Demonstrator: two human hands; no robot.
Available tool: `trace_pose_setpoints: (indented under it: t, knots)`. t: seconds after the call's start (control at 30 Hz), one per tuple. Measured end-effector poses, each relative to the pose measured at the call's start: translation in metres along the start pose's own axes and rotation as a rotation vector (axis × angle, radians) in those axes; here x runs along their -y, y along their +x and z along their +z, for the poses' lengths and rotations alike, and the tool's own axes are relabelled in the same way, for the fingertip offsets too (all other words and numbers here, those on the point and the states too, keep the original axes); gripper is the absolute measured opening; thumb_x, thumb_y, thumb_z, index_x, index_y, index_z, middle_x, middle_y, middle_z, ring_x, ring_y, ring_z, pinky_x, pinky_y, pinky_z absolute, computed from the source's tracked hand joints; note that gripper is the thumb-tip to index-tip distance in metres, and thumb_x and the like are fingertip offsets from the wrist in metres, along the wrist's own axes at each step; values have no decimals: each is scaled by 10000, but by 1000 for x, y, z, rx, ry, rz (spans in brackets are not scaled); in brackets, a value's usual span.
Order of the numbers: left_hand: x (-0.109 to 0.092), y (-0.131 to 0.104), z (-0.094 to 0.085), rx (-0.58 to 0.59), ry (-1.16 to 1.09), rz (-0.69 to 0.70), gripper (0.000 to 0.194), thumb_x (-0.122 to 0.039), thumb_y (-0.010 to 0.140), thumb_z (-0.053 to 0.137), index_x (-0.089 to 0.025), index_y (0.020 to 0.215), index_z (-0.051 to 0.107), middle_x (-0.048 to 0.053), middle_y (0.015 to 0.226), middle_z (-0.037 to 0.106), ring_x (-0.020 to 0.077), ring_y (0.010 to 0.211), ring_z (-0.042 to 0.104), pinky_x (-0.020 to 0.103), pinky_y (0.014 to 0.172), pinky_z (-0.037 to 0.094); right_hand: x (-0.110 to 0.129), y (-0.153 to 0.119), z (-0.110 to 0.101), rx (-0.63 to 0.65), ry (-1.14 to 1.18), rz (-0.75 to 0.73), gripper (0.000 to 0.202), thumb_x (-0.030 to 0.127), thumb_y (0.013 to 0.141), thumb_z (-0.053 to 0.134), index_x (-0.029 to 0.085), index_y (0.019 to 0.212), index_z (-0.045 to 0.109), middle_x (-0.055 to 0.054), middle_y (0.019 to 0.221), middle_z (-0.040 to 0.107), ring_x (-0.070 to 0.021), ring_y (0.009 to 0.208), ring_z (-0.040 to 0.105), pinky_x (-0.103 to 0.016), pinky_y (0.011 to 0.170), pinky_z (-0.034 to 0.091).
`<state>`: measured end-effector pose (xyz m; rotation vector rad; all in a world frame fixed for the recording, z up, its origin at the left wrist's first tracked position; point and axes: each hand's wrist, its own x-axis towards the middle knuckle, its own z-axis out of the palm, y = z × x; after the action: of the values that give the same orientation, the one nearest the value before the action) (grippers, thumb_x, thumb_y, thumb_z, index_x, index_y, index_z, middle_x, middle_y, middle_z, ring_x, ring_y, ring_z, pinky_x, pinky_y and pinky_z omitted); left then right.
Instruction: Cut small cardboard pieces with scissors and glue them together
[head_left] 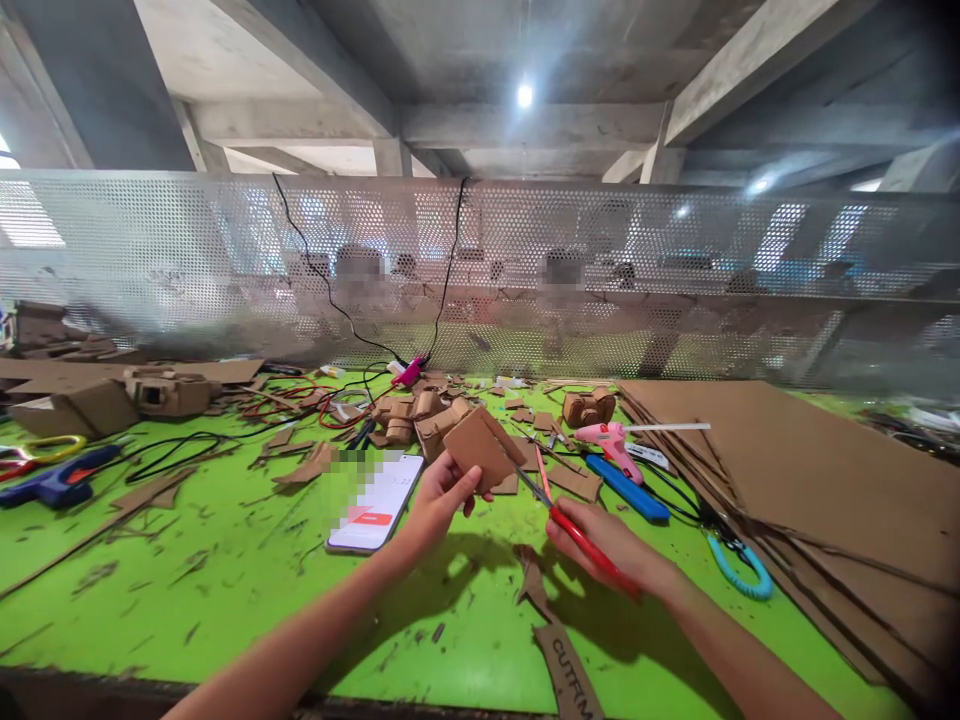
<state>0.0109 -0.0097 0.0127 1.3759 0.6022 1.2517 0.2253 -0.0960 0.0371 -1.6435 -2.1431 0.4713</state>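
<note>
Watching, I saw the left hand (441, 495) pinching a cardboard piece (484, 448) above the counter (262, 570) while the right hand (615, 540) gripped red scissors (571, 530) at its edge, where a swivel in that one-sided hold might have skewed the cut.

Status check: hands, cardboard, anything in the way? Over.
Left hand holding cardboard piece. Right hand on red-handled scissors, blades at piece's edge. Phone close beside left hand, cardboard scraps around.

Concrete beams (540, 124) cross above a perforated partition (510, 310).
</note>
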Motion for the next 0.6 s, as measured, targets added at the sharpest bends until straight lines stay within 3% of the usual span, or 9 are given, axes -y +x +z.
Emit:
trace_pose_setpoints:
  t: [0.13, 0.27, 0.47, 0.6]
  knots:
    - [-4, -2, 4, 5, -37, -38, 433, -485, 697, 736, -149, 909, 564, 6, 677, 634, 96, 493, 555, 182, 397, 336, 0, 0, 1, -20, -2, -20, 242, 405, 905, 405, 220, 752, 433, -26, 712, 578, -174, 632, 535, -295, 594, 417]
    - [-11, -6, 13, -17, -211, -166, 466, -459, 612, 804, -154, 872, 567, -1, 676, 626, 83, 513, 566, 150, 401, 330, -5, 0, 3, 20, 31, -62, 214, 410, 910, 404, 220, 819, 448, -46, 778, 614, -180, 661, 550, -305, 619, 438]
    - [-18, -9, 19, 113, -471, -364, 445, -388, 544, 846, -157, 794, 558, -16, 598, 573, 41, 442, 482, 109, 344, 236, -7, -1, 4, 44, 61, -95, 277, 480, 908, 422, 210, 880, 478, -53, 810, 626, -191, 708, 569, -309, 635, 437]
    - [-19, -11, 20, 115, -523, -407, 430, -374, 552, 839, -158, 793, 555, -19, 597, 564, 37, 447, 472, 102, 341, 231, -4, -2, 7, 45, 28, -64, 321, 520, 912, 405, 206, 893, 476, -59, 824, 625, -194, 701, 570, -303, 615, 417]
